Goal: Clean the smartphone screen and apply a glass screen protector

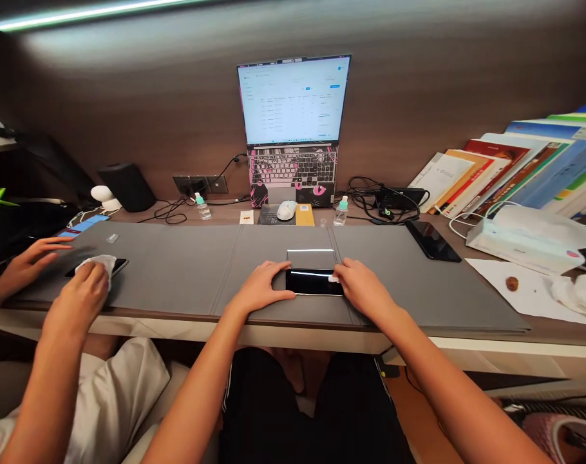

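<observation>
On the desk's (223, 214) grey mat (177, 258) lies the phone (310, 281), its left end between the left hand's (258, 285) parted thumb and fingers; the right hand's (363, 283) fingers clamp a white wad (333, 279) at its right end. Light, even strokes, phone braced, should serve best. Beyond stands a laptop (293, 177); rightward, books (515, 167) lean by the wall (177, 116).

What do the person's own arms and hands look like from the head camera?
The left hand and right hand are bare, with no gloves. No sleeve, watch or bracelet shows on either forearm, and no cables or markings are visible on them. Fine details such as nails are too small to tell. Below, the person wears black legwear with thin white side stripes.
</observation>
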Tool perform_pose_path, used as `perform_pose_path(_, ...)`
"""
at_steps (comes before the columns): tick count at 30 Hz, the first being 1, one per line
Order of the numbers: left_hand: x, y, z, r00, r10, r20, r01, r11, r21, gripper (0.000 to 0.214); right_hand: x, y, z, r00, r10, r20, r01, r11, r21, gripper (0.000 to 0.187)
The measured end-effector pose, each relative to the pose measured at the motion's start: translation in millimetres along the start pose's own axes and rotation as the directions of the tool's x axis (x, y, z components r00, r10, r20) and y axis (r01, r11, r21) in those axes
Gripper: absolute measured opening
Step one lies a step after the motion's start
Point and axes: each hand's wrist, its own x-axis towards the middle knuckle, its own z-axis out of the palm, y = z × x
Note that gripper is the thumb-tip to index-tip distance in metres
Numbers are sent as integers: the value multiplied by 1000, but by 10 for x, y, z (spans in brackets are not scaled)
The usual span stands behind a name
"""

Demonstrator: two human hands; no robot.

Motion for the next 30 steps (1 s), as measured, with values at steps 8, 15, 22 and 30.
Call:
perform_pose_path(8,-2,31,-17,1000,-3,1,3,1000,3,68,-11,-61,-31,997,56,56,-55,998,-16,26)
perform_pose_path(15,-6,-7,6,1000,-5,-4,5,1000,-13,68,154,-143,-17,989,149,21,-147,988,-47,26)
perform_pose_path(22,-12,1,5,1000,-6,4,6,1000,9,67,-159,-237,-45,986,162,44,-160,986,-48,28)
perform_pose_path(30,-13,25,8,1000,-25,-1,25,1000,-15,91,233,-513,-72,991,125,53,-122,991,-49,28)
